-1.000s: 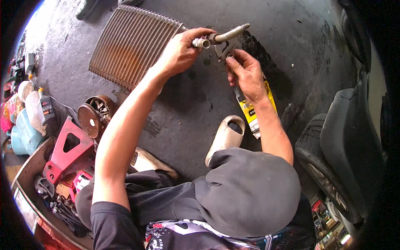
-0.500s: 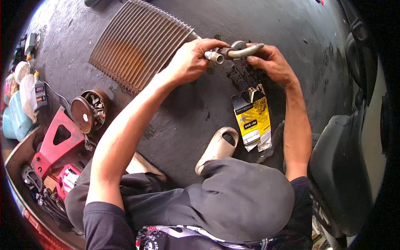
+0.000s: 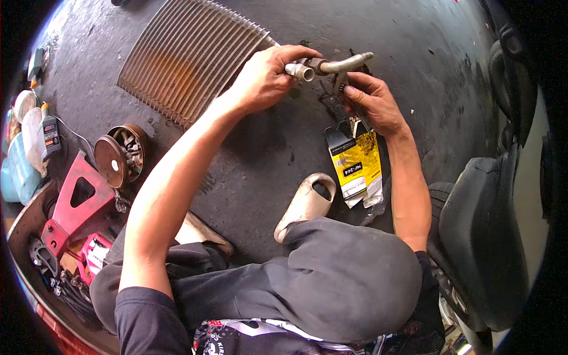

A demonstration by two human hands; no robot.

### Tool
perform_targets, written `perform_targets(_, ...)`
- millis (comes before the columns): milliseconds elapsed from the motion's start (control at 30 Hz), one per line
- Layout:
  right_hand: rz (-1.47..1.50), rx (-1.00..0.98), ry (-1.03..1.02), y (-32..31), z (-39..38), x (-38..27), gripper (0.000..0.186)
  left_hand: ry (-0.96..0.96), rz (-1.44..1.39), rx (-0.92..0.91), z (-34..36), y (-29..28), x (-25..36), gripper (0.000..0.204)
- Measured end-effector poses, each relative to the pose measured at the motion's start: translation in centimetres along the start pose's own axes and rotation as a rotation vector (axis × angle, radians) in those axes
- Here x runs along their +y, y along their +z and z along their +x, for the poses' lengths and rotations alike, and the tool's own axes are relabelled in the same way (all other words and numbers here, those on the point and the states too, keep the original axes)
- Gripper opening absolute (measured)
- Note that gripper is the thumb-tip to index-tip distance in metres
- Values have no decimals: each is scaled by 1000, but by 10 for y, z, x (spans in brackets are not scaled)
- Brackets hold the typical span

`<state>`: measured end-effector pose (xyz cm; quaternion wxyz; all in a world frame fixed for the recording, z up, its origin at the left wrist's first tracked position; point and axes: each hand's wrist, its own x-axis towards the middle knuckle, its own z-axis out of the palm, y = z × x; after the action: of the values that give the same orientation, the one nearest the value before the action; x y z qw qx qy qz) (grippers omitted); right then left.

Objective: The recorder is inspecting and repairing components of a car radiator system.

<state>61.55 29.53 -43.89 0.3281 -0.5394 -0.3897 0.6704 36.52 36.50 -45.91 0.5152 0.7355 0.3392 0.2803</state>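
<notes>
My left hand (image 3: 264, 78) is closed around the metal fitting (image 3: 302, 72) at the corner of a finned cooler (image 3: 192, 62), which has rust-brown staining on its fins. From that fitting a bent metal pipe (image 3: 349, 63) juts to the right, with a nut (image 3: 320, 65) at its base. An adjustable wrench (image 3: 342, 83) is pinched in my right hand (image 3: 377, 105), its head just below the pipe. I cannot tell whether the head touches the pipe. My fingers hide part of the wrench's handle.
A torn yellow and black carton (image 3: 355, 168) lies on the dark floor near my sandal (image 3: 306, 204). To the left stand a round tin (image 3: 137, 155) of metal parts, a red bracket (image 3: 80, 192) and a bottle (image 3: 50, 136). A black seat-like part (image 3: 482, 236) is at right.
My right hand has dropped lower and turned, drawing the wrench head down from the nut area to below the pipe. My left hand keeps its grip. The whole view has shifted slightly.
</notes>
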Motion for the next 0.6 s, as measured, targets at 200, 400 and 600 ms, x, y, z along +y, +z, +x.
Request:
perform_targets(200, -56, 40, 38, -2, -3, -9, 29, 38, -7, 30, 0, 2, 2, 32)
perform_targets(400, -28, 8, -38, -5, 1, -10, 27, 37, 4, 31, -1, 1, 0, 33)
perform_targets(600, -7, 35, 19, -5, 2, -19, 27, 14, 23, 0, 0, 1, 0, 36)
